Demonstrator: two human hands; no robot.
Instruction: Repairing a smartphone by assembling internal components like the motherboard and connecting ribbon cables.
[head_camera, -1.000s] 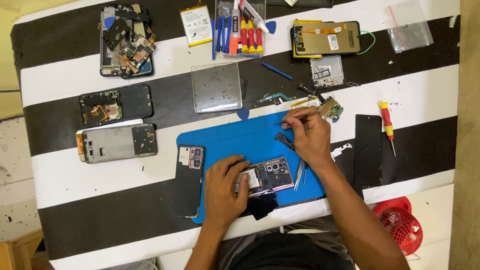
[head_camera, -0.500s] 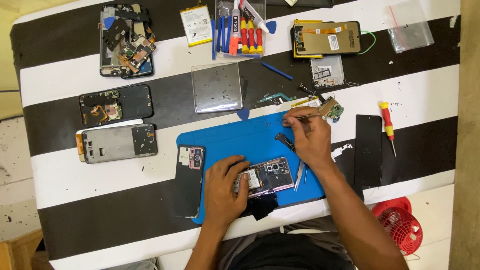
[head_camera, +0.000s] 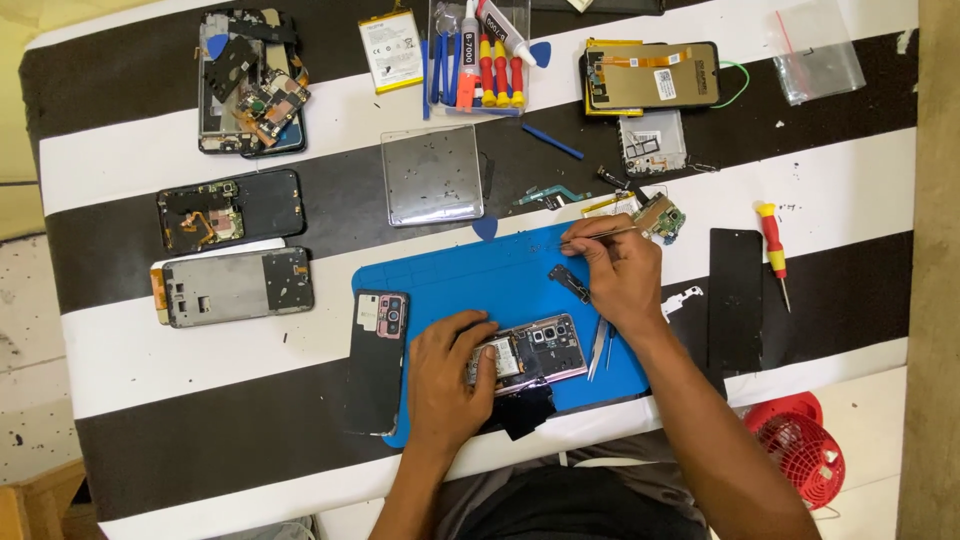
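Note:
My left hand (head_camera: 447, 378) rests on an opened phone (head_camera: 540, 350) lying on a blue work mat (head_camera: 480, 280), fingers pressing its left part. My right hand (head_camera: 618, 275) grips thin metal tweezers (head_camera: 600, 236) that point left along the mat's far edge. A small dark part (head_camera: 570, 281) lies on the mat just left of that hand. A second pair of tweezers (head_camera: 599, 347) lies beside the phone. A small green circuit board (head_camera: 660, 216) sits just beyond my right hand.
Black back cover (head_camera: 375, 360) at the mat's left edge. Several dismantled phones (head_camera: 232, 212) lie left. A metal plate (head_camera: 432, 174), glue tubes and screwdrivers (head_camera: 487, 62), a screen assembly (head_camera: 650, 76) at the back. Red-yellow screwdriver (head_camera: 772, 245), black panel (head_camera: 735, 300), red fan (head_camera: 797, 455) right.
My right hand has shifted very slightly with the tweezers near the mat's far edge. My left hand stays on the phone.

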